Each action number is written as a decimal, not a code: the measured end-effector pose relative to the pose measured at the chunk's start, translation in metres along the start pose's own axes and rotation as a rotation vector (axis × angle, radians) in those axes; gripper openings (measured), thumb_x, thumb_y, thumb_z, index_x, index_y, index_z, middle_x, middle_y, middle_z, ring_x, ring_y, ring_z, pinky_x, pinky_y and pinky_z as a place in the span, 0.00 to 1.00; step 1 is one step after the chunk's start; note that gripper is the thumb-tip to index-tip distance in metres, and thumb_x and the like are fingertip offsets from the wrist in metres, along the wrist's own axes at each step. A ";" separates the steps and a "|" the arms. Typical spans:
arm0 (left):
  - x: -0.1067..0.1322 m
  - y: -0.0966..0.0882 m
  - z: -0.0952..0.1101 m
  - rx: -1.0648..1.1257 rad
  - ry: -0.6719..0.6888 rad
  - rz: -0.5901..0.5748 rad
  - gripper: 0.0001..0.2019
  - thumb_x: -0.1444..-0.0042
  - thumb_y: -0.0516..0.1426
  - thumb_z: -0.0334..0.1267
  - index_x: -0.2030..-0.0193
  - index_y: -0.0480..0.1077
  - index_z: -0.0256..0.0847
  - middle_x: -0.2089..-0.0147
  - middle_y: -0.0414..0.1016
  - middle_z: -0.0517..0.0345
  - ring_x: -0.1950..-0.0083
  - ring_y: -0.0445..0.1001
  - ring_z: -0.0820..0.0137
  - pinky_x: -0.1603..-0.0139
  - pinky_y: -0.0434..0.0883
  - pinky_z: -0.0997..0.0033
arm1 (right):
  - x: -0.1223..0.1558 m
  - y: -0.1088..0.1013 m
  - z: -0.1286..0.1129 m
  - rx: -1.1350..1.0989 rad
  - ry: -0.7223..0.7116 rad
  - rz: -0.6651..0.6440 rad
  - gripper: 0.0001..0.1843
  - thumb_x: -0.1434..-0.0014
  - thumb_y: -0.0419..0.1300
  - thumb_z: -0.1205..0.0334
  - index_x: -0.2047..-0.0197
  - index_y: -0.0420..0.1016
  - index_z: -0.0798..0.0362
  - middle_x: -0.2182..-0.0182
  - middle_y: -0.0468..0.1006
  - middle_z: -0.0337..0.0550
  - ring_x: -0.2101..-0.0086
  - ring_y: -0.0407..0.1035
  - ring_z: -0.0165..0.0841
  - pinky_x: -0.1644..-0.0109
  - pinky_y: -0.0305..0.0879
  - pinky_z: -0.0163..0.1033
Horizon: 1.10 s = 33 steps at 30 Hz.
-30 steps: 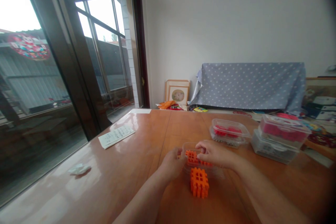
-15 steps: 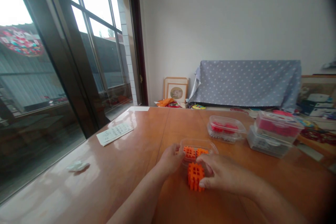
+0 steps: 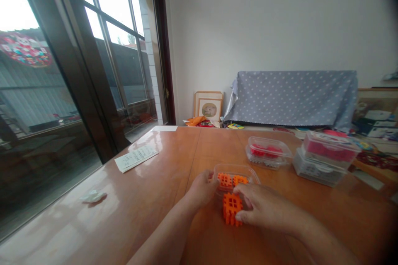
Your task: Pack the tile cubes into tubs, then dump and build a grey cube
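My left hand [image 3: 203, 186] is closed at the left rim of a clear plastic container [image 3: 239, 168]. Inside that container lie orange lattice blocks [image 3: 225, 179]. Just in front of it, on the wooden table, stands an orange lattice cube [image 3: 231, 209] with square holes and notched edges. My right hand [image 3: 261, 205] is curled at the cube's right side, thumb at the lower edge and fingers near the top corner. Part of the container and the cube's right side are hidden behind this hand.
Farther right stand a clear container [image 3: 269, 151] with red pieces and a stack of two clear boxes [image 3: 326, 155]. On the left of the table [image 3: 124, 215] lie a written paper [image 3: 136, 158] and a crumpled white wrapper [image 3: 93, 196]. Beyond is a polka-dot cloth [image 3: 292, 97].
Almost nothing differs. Both hands, the orange cube and the container keep their places, apart from a very slight shift of the view.
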<state>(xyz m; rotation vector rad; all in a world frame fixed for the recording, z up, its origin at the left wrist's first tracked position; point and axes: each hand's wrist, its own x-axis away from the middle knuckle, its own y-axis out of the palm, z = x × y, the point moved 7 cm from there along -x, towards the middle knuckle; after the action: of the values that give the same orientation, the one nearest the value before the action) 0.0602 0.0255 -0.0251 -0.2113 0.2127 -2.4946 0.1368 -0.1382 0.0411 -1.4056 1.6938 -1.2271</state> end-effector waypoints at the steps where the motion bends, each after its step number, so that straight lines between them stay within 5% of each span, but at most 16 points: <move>1: 0.000 0.000 0.001 -0.012 0.006 -0.004 0.16 0.44 0.61 0.41 0.51 0.75 0.37 0.52 0.82 0.47 0.50 0.79 0.58 0.48 0.73 0.65 | 0.000 0.000 0.000 -0.003 -0.006 0.004 0.11 0.45 0.65 0.54 0.61 0.73 0.49 0.70 0.76 0.37 0.69 0.66 0.33 0.68 0.48 0.37; 20: 0.003 -0.001 0.008 -0.084 0.008 0.009 0.17 0.44 0.62 0.44 0.51 0.74 0.38 0.51 0.82 0.46 0.50 0.79 0.60 0.52 0.73 0.69 | -0.001 -0.003 0.013 -0.118 0.007 -0.020 0.21 0.46 0.68 0.54 0.50 0.75 0.47 0.69 0.77 0.35 0.71 0.68 0.31 0.70 0.51 0.35; 33: -0.001 0.001 0.002 -0.040 0.007 0.006 0.16 0.43 0.61 0.42 0.51 0.74 0.37 0.54 0.82 0.47 0.54 0.80 0.61 0.54 0.74 0.68 | -0.003 -0.001 0.014 -0.101 0.001 0.031 0.17 0.47 0.67 0.56 0.54 0.73 0.47 0.69 0.75 0.33 0.71 0.67 0.31 0.70 0.51 0.35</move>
<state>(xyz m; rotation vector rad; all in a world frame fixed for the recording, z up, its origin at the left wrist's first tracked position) 0.0620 0.0247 -0.0237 -0.2184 0.2652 -2.4875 0.1499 -0.1393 0.0367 -1.4327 1.7937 -1.1392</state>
